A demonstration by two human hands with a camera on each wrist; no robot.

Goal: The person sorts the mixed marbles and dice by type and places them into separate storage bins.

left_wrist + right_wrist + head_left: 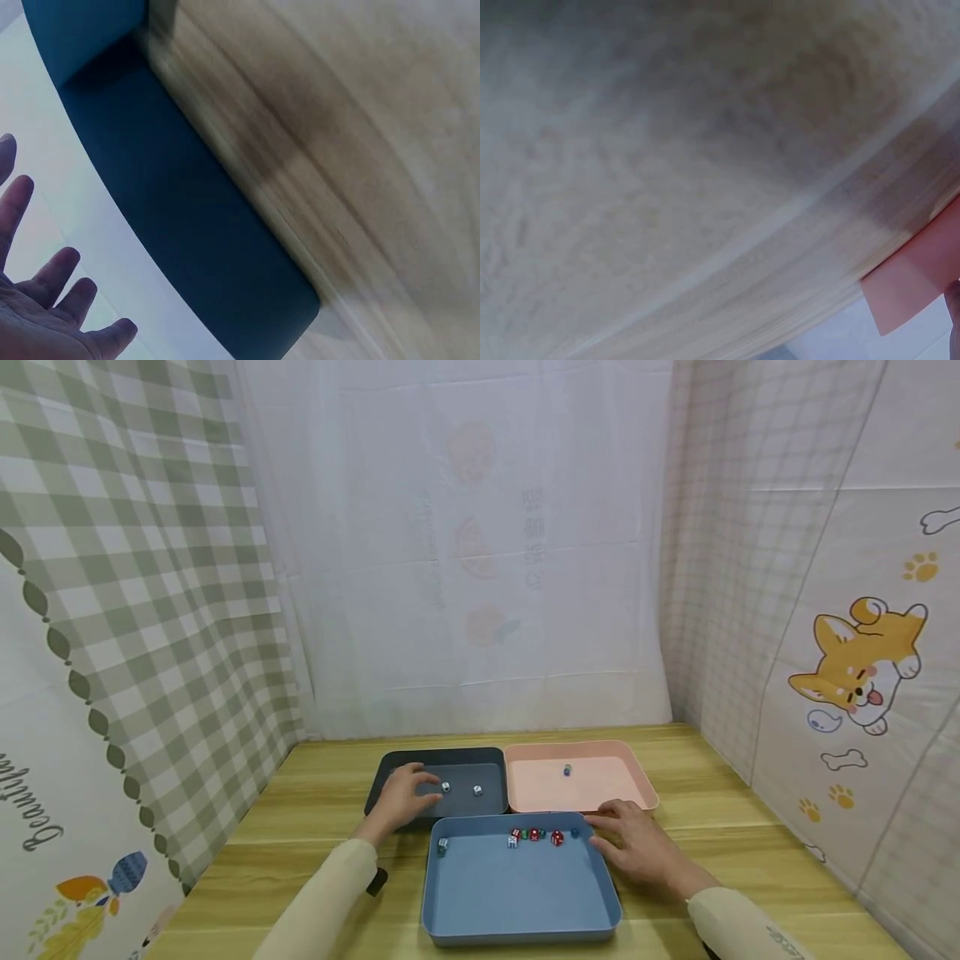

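Observation:
My left hand (401,797) hovers over the dark grey tray (491,810) with its fingers spread and nothing between them; in the left wrist view its fingers (56,274) are apart beside the tray's outer wall (180,195). Two white dice (477,791) lie in that tray. At the far right corner of the blue tray (525,902), my right hand (637,843) has its fingers loosely bent, fingertips right at the rim. Near them in the blue tray are a small blue die (575,832) and a red die (557,837).
Several red, green and white dice (534,835) sit along the blue tray's far side, and a white and a green die (442,845) at its left. The pink tray (600,777) holds a small blue-green pair (567,770). Curtains (480,610) enclose the wooden table (315,793).

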